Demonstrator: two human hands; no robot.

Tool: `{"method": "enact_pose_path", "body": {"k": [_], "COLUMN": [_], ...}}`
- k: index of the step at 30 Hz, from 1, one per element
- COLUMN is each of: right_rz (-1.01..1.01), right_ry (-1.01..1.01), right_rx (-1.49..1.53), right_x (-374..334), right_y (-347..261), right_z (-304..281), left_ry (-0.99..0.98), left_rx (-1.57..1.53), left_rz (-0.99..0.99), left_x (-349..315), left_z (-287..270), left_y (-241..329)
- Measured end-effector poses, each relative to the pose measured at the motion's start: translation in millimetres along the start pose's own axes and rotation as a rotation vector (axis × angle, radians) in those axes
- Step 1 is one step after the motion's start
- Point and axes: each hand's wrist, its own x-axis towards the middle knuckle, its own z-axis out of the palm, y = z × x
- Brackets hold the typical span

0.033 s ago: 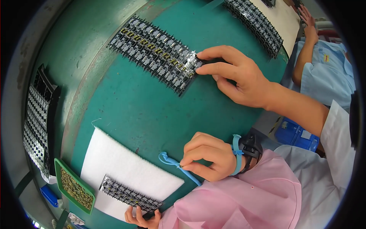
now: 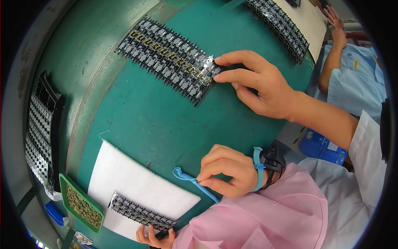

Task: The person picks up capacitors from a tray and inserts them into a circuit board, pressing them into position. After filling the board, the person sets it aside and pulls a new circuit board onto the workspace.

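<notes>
At the lower edge my left hand has its fingers curled around the near end of a narrow panel of black and silver connector-like parts. That panel lies on a white soft pad. To the right, above the pad's corner, my right hand pinches a tiny yellowish piece between thumb and forefinger; its exact kind is too small to tell. A blue strap and a black band circle that wrist. Just beside those fingertips runs a blue coiled cord.
A co-worker's hand reaches in from the right, touching a larger similar panel on the green table. A green bin holds many small brownish-yellow parts. Stacked panels stand at left and far right.
</notes>
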Motion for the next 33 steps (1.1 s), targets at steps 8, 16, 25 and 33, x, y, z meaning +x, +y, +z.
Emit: {"method": "enact_pose_path", "body": {"k": [8,16,25,33], "right_rz": [-0.074,0.249,0.207,0.319], "right_ry": [-0.132,-0.029,0.231,0.082], "right_rx": [-0.297,-0.361,-0.433,0.286], "right_x": [30,59,64,-17], "right_y": [110,71,86,13], "right_z": [-83,-45,-56,6], "left_ry": [0.108,0.177,0.148,0.118], "left_rx": [-0.059,-0.071,-0.079,-0.062], "left_rz": [-0.044,-0.005,0.017,-0.083], "left_x": [8,6,7,7], "left_z": [5,11,3,1], "left_y": [7,0,-3,10]}}
